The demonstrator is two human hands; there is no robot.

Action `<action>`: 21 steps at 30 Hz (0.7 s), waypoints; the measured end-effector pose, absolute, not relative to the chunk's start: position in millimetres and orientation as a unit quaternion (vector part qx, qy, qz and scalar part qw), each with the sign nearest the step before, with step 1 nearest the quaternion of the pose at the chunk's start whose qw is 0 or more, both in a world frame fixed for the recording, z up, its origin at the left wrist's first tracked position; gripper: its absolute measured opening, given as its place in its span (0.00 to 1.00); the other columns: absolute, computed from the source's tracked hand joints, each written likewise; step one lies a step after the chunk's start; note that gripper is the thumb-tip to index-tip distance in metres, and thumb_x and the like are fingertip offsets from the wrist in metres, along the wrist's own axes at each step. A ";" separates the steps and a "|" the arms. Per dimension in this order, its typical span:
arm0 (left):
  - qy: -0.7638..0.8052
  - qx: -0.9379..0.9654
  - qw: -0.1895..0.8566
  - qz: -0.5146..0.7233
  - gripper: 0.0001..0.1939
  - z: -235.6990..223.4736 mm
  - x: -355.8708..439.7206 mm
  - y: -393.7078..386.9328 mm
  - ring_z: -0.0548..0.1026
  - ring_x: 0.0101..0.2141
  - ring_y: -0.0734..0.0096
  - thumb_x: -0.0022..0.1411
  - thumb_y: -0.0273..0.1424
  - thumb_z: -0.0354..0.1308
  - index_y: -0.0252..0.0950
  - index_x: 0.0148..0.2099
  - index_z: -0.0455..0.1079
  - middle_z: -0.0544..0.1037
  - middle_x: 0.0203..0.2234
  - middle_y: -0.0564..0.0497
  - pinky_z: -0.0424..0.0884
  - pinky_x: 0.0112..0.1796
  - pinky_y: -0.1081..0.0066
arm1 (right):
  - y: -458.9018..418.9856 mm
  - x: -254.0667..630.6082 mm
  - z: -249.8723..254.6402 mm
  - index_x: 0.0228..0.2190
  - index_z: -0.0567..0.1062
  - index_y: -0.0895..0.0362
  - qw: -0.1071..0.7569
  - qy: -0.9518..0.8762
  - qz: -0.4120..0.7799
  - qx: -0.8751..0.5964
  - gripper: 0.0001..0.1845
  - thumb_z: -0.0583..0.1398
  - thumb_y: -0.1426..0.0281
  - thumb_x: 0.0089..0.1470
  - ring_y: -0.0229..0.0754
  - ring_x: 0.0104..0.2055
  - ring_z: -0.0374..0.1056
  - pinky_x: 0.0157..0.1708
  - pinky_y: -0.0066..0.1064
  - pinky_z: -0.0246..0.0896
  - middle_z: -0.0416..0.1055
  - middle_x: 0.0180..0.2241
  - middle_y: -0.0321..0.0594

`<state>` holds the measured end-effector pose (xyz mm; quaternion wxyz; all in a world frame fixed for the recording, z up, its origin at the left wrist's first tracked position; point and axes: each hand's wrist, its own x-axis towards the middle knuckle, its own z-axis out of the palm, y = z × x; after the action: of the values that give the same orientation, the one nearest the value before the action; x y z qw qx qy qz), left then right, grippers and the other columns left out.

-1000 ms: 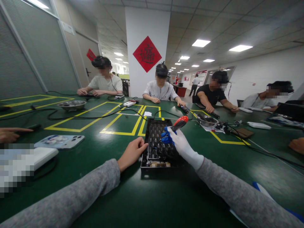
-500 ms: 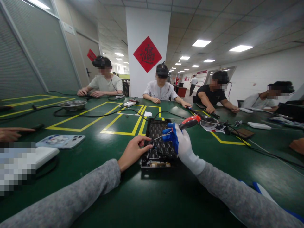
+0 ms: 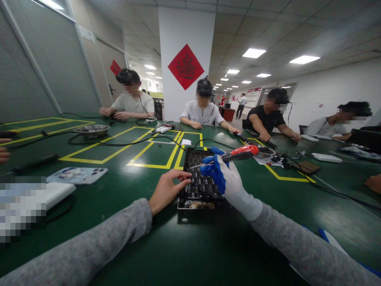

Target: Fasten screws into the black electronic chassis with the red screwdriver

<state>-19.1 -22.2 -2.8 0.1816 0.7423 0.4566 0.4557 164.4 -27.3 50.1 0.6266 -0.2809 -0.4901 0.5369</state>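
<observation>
A black rectangular case (image 3: 197,150) lies on the green table in front of me, its inside dark and patterned, with a brownish part along its near edge. My left hand (image 3: 170,190), bare, rests at the case's left side. Its thumb and first finger come together over the inside; whatever may be between them is too small to make out. My right hand (image 3: 228,174), in a white and blue glove, grips a screwdriver (image 3: 241,153) with a red and black handle. The shaft points left over the case, its tip just above my left fingertips.
Left of me lie a phone (image 3: 77,175) and a white device (image 3: 61,194). Further off stand a metal bowl (image 3: 91,130) and a white power strip (image 3: 163,129). Black cables cross the table. Another glove (image 3: 330,240) lies right of my forearm. Several people sit around the table.
The screwdriver has moved up and a little right, its tip lifting away from my left fingers. My left hand has barely moved. At the far left another person's hand has drawn back.
</observation>
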 end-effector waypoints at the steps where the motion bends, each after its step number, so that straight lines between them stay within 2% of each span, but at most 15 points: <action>1: 0.456 0.746 0.174 0.454 0.13 -2.6 -19.5 -22.4 0.71 0.34 0.68 0.54 0.37 0.57 0.37 0.40 0.73 0.75 0.33 0.49 0.67 0.38 0.68 | -28.7 164.2 51.1 0.48 0.62 0.54 0.618 -0.495 0.544 -0.276 0.25 0.57 0.58 0.49 0.35 0.24 0.69 0.28 0.30 0.67 0.72 0.29 0.34; 3: 0.454 0.749 0.160 0.455 0.12 -1.8 -19.8 -22.9 0.71 0.34 0.68 0.54 0.37 0.57 0.37 0.39 0.73 0.75 0.32 0.49 0.67 0.38 0.67 | -32.3 164.2 51.9 0.48 0.62 0.55 0.609 -0.519 0.527 -0.284 0.24 0.56 0.59 0.50 0.34 0.24 0.68 0.28 0.30 0.67 0.71 0.29 0.34; 9: 0.440 0.760 0.147 0.455 0.09 1.4 -17.8 -26.0 0.70 0.34 0.68 0.54 0.32 0.56 0.38 0.38 0.73 0.75 0.31 0.49 0.66 0.38 0.67 | -40.1 165.0 51.3 0.45 0.67 0.57 0.612 -0.598 0.377 -0.356 0.22 0.54 0.58 0.52 0.35 0.23 0.68 0.29 0.30 0.67 0.72 0.26 0.36; 14: 0.433 0.765 0.143 0.454 0.14 1.7 -15.8 -27.8 0.69 0.33 0.70 0.53 0.29 0.56 0.38 0.44 0.70 0.73 0.31 0.51 0.65 0.38 0.69 | -40.8 164.6 49.5 0.46 0.66 0.57 0.592 -0.627 0.372 -0.344 0.22 0.54 0.59 0.53 0.36 0.24 0.69 0.31 0.32 0.67 0.73 0.29 0.39; 21: 0.431 0.771 0.138 0.448 0.15 2.8 -14.4 -29.2 0.68 0.33 0.70 0.53 0.27 0.55 0.38 0.45 0.69 0.72 0.31 0.51 0.65 0.38 0.69 | -39.4 166.9 47.1 0.44 0.67 0.58 0.574 -0.645 0.358 -0.355 0.21 0.54 0.59 0.53 0.36 0.25 0.69 0.30 0.31 0.67 0.73 0.30 0.39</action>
<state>-14.4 -29.2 2.8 0.1383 0.7707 0.4315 0.4481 166.9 -39.4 47.1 0.5743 -0.3551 -0.6449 0.3579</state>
